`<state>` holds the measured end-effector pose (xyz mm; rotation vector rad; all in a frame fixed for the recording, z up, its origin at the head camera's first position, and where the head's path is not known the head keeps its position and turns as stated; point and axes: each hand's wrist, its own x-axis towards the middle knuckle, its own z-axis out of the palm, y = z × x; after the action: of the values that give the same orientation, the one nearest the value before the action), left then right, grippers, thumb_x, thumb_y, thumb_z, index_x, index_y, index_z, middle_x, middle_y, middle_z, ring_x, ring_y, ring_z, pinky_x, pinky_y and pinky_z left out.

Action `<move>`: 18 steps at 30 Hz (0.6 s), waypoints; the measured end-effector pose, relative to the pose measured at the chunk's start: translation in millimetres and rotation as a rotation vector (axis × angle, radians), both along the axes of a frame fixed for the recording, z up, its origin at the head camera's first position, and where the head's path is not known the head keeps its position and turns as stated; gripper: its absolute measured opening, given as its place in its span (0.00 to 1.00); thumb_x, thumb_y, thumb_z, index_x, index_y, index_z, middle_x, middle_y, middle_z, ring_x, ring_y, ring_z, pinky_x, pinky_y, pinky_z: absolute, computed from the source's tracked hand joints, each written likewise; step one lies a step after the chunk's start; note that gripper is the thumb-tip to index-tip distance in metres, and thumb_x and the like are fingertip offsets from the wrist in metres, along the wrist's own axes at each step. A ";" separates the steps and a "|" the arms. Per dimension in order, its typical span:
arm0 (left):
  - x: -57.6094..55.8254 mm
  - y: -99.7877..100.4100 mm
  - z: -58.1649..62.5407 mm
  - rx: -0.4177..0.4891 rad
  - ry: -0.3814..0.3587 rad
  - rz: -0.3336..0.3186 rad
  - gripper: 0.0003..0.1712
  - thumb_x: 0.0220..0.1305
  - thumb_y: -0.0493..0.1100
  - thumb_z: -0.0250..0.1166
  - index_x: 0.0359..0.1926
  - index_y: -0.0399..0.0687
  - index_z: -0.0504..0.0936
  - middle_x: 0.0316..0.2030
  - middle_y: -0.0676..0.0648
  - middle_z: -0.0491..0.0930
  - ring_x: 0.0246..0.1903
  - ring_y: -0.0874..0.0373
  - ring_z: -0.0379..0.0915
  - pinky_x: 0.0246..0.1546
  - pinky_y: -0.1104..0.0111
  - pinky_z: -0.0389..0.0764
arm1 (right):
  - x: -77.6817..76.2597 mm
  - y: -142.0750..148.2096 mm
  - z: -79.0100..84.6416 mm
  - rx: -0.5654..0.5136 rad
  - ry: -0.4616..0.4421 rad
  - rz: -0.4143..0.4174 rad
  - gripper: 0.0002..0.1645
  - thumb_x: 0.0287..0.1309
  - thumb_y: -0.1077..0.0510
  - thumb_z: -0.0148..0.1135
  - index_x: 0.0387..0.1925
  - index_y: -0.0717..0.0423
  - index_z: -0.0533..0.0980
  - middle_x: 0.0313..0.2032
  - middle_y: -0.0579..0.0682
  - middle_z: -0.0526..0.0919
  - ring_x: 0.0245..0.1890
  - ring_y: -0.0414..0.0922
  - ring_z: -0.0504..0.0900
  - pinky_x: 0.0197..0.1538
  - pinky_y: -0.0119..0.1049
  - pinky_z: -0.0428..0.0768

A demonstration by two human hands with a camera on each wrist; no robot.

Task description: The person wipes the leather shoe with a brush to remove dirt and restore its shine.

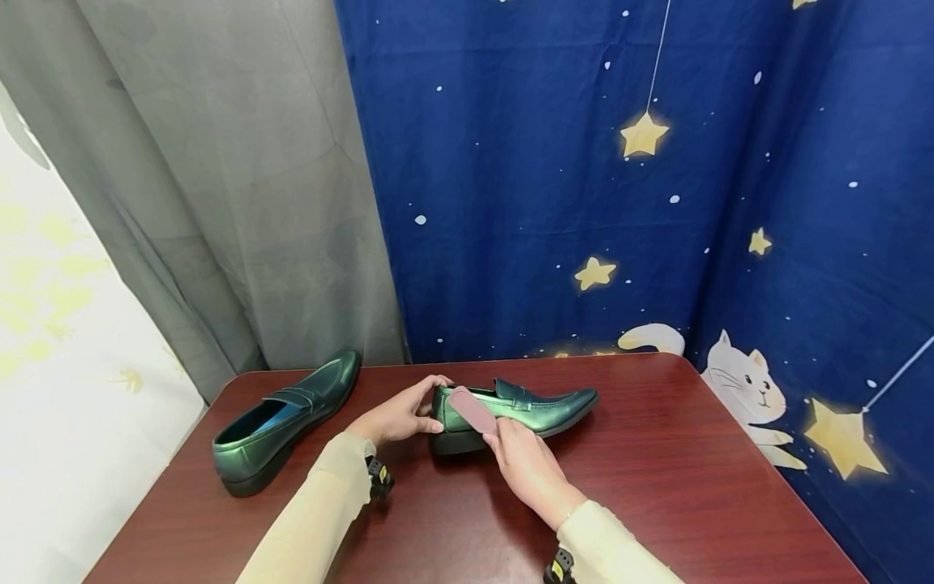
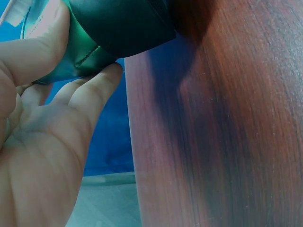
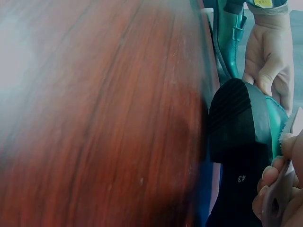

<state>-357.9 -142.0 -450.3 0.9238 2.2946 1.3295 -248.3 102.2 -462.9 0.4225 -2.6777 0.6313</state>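
A green loafer point(image 1: 543, 412) is held a little off the table, its toe to the right and its black sole partly turned into the right wrist view. By its heel, my left hand point(image 1: 403, 415) grips it, thumb on the near side and fingers behind. My right hand point(image 1: 527, 466) holds a pink brush point(image 1: 473, 410) by its handle. White bristles of the brush point(image 3: 296, 124) face the shoe's side near the heel in the right wrist view. Whether they touch the leather is hard to tell. Part of the handle is hidden inside the hand.
A second green loafer point(image 1: 288, 422) stands on the left of the reddish-brown wooden table point(image 1: 693, 487), toe pointing away. Behind the table hang a grey curtain point(image 1: 241, 186) and a blue curtain with stars point(image 1: 525, 178).
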 end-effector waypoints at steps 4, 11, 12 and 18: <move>1.0 0.1 0.1 0.005 -0.004 0.003 0.39 0.60 0.28 0.69 0.68 0.47 0.62 0.69 0.39 0.63 0.69 0.37 0.65 0.62 0.54 0.77 | 1.3 5.2 -1.7 0.005 0.012 -0.011 0.12 0.71 0.50 0.60 0.34 0.53 0.74 0.28 0.45 0.76 0.27 0.44 0.79 0.30 0.38 0.77; 1.0 0.3 -0.3 0.005 -0.030 0.007 0.39 0.61 0.30 0.69 0.69 0.48 0.61 0.69 0.39 0.62 0.69 0.35 0.66 0.60 0.54 0.78 | 4.1 13.3 -1.2 -0.002 0.007 -0.032 0.11 0.70 0.50 0.60 0.35 0.53 0.75 0.29 0.46 0.78 0.28 0.45 0.80 0.31 0.40 0.79; 1.5 0.4 -0.2 0.003 -0.036 0.010 0.40 0.61 0.30 0.69 0.69 0.49 0.61 0.69 0.40 0.62 0.69 0.35 0.66 0.60 0.54 0.78 | 4.8 14.6 -1.2 -0.003 0.006 -0.033 0.11 0.70 0.51 0.60 0.35 0.54 0.75 0.29 0.46 0.78 0.29 0.45 0.81 0.31 0.41 0.79; 3.0 0.1 1.5 -0.011 -0.041 0.019 0.40 0.61 0.30 0.70 0.69 0.50 0.61 0.68 0.40 0.63 0.68 0.37 0.68 0.60 0.55 0.78 | 6.8 23.7 -1.4 -0.013 0.015 -0.036 0.11 0.70 0.51 0.61 0.35 0.54 0.75 0.30 0.47 0.79 0.30 0.47 0.82 0.34 0.43 0.80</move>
<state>-355.0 -141.9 -448.8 0.8653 2.2834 1.3300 -241.4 126.0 -464.3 0.3727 -2.6590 0.6318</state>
